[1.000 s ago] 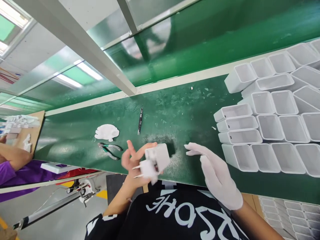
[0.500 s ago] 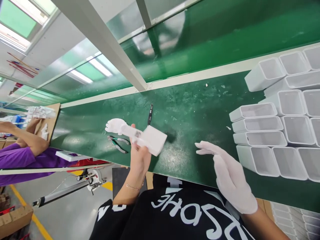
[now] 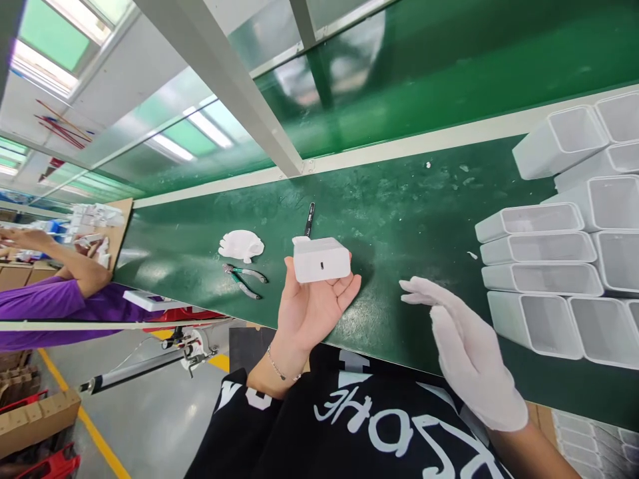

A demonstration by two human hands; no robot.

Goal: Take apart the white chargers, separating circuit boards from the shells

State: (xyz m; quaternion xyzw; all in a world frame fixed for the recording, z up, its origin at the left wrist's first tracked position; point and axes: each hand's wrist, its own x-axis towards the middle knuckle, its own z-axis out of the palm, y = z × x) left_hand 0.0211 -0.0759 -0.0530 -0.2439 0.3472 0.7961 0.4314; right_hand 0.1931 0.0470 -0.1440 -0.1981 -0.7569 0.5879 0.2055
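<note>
My bare left hand (image 3: 309, 309) is palm up over the near edge of the green belt (image 3: 394, 206). Its fingers cradle a white charger block (image 3: 321, 259), whose face with a small dark slot is turned toward me. My right hand (image 3: 466, 346) wears a white glove and hovers above the belt to the right, fingers stretched out, holding nothing. It is between the block and a stack of empty white housings (image 3: 539, 247) at the right.
On the belt left of my left hand lie small pliers (image 3: 244, 278), a white crumpled glove (image 3: 241, 245) and a thin black tool (image 3: 310, 218). A slanted metal frame bar (image 3: 234, 80) crosses overhead. A co-worker's arm in a purple sleeve (image 3: 60, 293) is at the far left.
My left hand has turned the charger block over and raised it, so its slotted face shows instead of its prongs. The gloved right hand has stayed open beside it.
</note>
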